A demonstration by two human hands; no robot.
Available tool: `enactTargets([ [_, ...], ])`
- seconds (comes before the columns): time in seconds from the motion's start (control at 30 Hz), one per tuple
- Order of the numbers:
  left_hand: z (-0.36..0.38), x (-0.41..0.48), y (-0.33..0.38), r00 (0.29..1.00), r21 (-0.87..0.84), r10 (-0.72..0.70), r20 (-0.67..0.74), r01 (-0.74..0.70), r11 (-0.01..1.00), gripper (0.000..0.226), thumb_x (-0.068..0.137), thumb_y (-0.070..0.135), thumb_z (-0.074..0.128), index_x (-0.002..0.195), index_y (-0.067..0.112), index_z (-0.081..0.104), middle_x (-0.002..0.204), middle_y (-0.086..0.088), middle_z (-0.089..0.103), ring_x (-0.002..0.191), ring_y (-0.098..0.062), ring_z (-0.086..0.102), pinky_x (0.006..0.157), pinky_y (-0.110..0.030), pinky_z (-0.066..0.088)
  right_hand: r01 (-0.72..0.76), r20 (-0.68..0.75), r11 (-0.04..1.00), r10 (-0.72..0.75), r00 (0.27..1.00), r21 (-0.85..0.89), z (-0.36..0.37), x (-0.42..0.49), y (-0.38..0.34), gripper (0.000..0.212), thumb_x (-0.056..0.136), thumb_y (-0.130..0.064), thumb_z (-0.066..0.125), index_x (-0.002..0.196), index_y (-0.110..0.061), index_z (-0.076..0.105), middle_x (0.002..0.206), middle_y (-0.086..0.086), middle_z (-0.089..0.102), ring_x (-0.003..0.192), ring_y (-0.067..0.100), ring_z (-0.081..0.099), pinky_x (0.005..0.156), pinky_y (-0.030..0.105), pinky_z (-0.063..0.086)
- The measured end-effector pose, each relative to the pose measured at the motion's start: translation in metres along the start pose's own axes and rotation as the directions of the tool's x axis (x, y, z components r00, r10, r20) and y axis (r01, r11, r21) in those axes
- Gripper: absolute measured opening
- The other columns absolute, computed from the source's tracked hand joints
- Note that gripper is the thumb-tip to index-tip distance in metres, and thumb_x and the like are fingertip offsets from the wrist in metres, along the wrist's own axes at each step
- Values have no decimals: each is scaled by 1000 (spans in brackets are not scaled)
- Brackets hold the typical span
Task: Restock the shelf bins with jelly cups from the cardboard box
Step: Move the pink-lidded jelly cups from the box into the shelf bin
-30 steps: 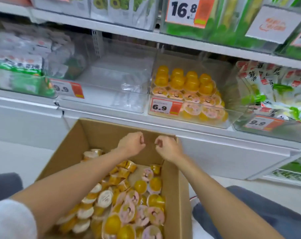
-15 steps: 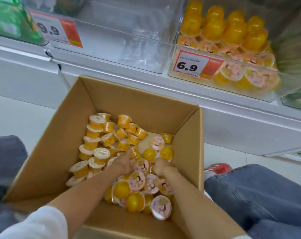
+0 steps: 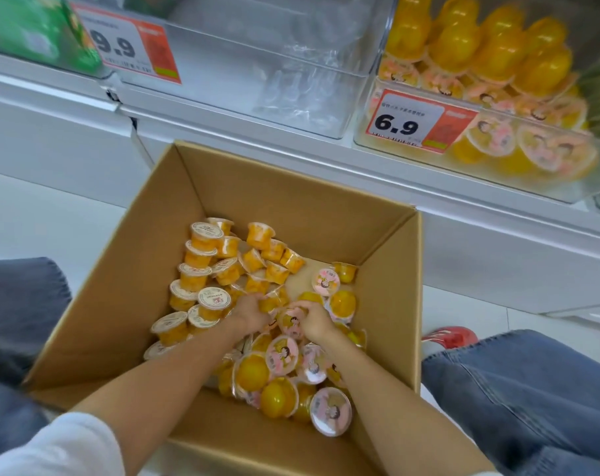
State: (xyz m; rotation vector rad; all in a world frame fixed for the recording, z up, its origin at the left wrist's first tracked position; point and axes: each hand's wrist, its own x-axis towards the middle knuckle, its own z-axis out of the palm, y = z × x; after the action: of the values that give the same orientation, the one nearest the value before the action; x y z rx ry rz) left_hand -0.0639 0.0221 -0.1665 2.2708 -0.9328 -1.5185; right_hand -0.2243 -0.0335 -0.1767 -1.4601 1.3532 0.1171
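Observation:
An open cardboard box (image 3: 388, 269) stands on the floor between my knees, holding several yellow jelly cups: small white-lidded ones (image 3: 206, 235) on the left, larger pink-lidded ones (image 3: 283, 355) on the right. Both hands are down in the pile. My left hand (image 3: 249, 312) has its fingers curled around small cups in the middle. My right hand (image 3: 310, 317) grips a pink-lidded jelly cup (image 3: 290, 322). On the shelf above, the right clear bin (image 3: 370, 108), tagged 6.9, is stacked with large yellow jelly cups (image 3: 497, 53). The middle clear bin (image 3: 257, 97) holds only crumpled clear plastic.
Green packets (image 3: 27, 32) fill the left bin behind a 9.9 price tag (image 3: 127, 46). White shelf base (image 3: 497, 262) runs behind the box. My jeans-clad legs (image 3: 518, 389) flank the box, with a red shoe (image 3: 453, 336) on the right.
Both hands dropped from above the box's far rim into the pile of cups and closed on cups. The camera tilted down and came closer to the box.

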Motion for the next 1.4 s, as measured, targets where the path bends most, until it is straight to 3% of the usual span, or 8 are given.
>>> enactTargets([
  [0.13, -26, -20, 35, 995, -389, -57, 81, 85, 918, 53, 87, 8, 64, 133, 21, 42, 112, -6, 54, 102, -24, 60, 73, -31, 56, -140, 6, 932, 147, 989, 333, -13, -4, -23, 38, 97, -32, 48, 125, -8, 56, 127, 10, 59, 110, 28, 59, 90, 42, 54],
  [0.27, -55, -44, 74, 989, -609, 14, 148, 80, 789, 50, 90, 6, 61, 130, 25, 39, 128, -13, 50, 115, -32, 58, 86, -47, 56, -92, 52, 773, 75, 996, 628, -36, -28, -57, 37, 94, -33, 47, 119, -11, 60, 116, 8, 66, 105, 21, 64, 83, 35, 57],
  [0.43, -73, -77, 138, 991, -675, 131, 7, -92, 732, 11, 97, 23, 50, 106, 27, 46, 119, -6, 47, 112, -28, 56, 88, -49, 54, 103, -36, 711, -110, 993, 695, -91, -64, -100, 45, 77, -36, 64, 115, -13, 58, 117, 16, 66, 105, 30, 66, 92, 48, 52],
  [0.57, -81, -112, 195, 955, -622, 229, -186, -295, 725, 17, 95, 19, 53, 110, 25, 49, 101, -4, 56, 82, -18, 57, 73, -37, 57, 325, -236, 753, -228, 945, 572, -144, -110, -139, 53, 69, -26, 80, 117, -22, 58, 114, 8, 64, 99, 23, 63, 85, 35, 49],
  [0.77, -104, -174, 269, 679, -258, 480, -556, -690, 677, 36, 79, 25, 72, 112, 24, 59, 100, 1, 60, 91, -21, 61, 83, -32, 49, 649, -576, 758, -558, 597, -61, -211, -181, -187, 66, 63, -38, 80, 125, -27, 61, 124, -4, 56, 113, 10, 55, 97, 27, 46],
  [0.93, -124, -199, 324, 347, 155, 697, -628, -822, 549, 48, 75, 30, 74, 119, 31, 56, 116, 4, 52, 96, -11, 55, 82, -27, 47, 591, -726, 746, -585, 361, -307, -267, -203, -203, 70, 77, -43, 76, 138, -21, 51, 135, -4, 46, 120, 5, 43, 97, 16, 33],
  [1.17, -133, -155, 407, 319, 768, 886, -338, -450, 455, 51, 73, 51, 72, 119, 33, 60, 112, 4, 66, 112, -19, 56, 104, -41, 29, 359, -687, 853, -518, 509, -378, -332, -151, -216, 75, 74, -36, 80, 137, -18, 44, 135, 5, 42, 120, 22, 50, 97, 28, 41],
  [1.4, -137, -113, 422, 409, 966, 893, -187, -88, 243, 49, 73, 55, 70, 117, 35, 62, 106, 1, 67, 115, -23, 53, 100, -41, 27, 331, -584, 874, -484, 652, -356, -351, -112, -225, 68, 73, -26, 79, 133, -16, 47, 129, 11, 51, 120, 28, 52, 97, 35, 44],
])
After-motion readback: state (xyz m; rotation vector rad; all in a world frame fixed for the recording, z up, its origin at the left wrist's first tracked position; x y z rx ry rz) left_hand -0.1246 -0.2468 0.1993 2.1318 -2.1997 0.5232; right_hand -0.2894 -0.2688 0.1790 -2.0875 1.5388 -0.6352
